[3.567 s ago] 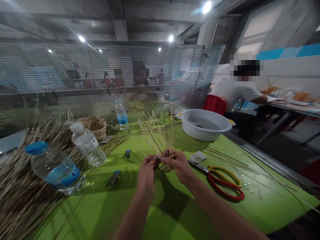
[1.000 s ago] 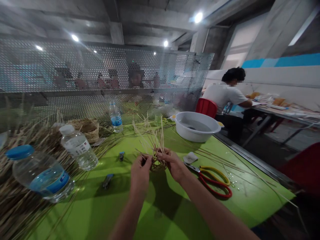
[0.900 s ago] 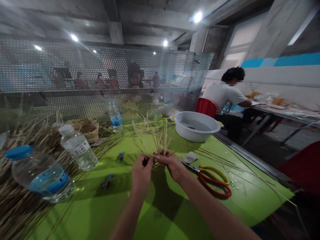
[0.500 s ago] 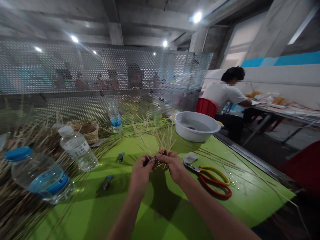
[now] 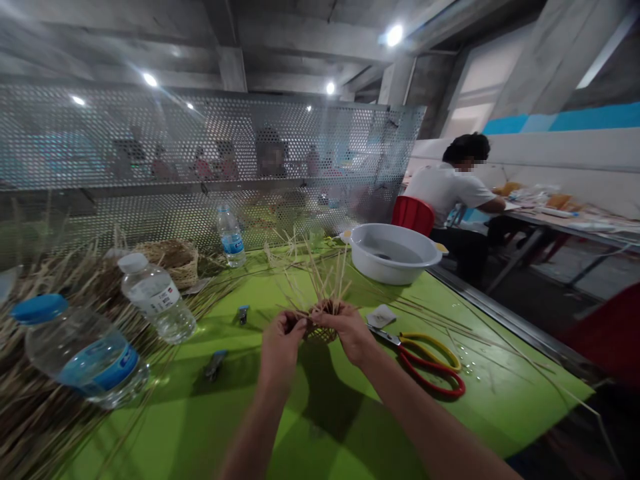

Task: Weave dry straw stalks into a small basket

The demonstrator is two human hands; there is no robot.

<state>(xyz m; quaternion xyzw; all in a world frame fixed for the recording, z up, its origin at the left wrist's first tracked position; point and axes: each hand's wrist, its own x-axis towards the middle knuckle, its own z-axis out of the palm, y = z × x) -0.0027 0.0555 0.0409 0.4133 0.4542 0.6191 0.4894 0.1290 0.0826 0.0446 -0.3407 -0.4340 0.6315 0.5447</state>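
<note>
Left hand (image 5: 280,343) is closed in a pinch, thumb and forefinger together on the left rim of the small woven piece (image 5: 321,334). Right hand (image 5: 349,328) is clamped on the right rim, its thumb near the left fingertips. I locate the piece between both hands, above the green table (image 5: 200,427), with loose strand ends (image 5: 327,283) standing up and fanning outward.

Handling, in my judgement: very light; springy along each strand; soft and easily deformed as a whole. Thin strands may crease or split if bent sharply. Dry strands should give fair grip, though individual ends could slide out of the weave. I would take hold at the woven rim, where strands cross, with light pressure from both sides, and avoid gripping by the free ends.

Adjacent items: scissors (image 5: 433,363) lie to the right, blades towards the right hand; a white scrap (image 5: 381,315) lies just beside the blade end. A pale basin (image 5: 393,260) sits farther back.

Visibility limits: my fingers cover much of the rim, and the far fingers of both hands are largely hidden. I cannot tell which strand each fingertip presses. The weave's underside is out of sight, and I cannot confirm whether it touches the table.
</note>
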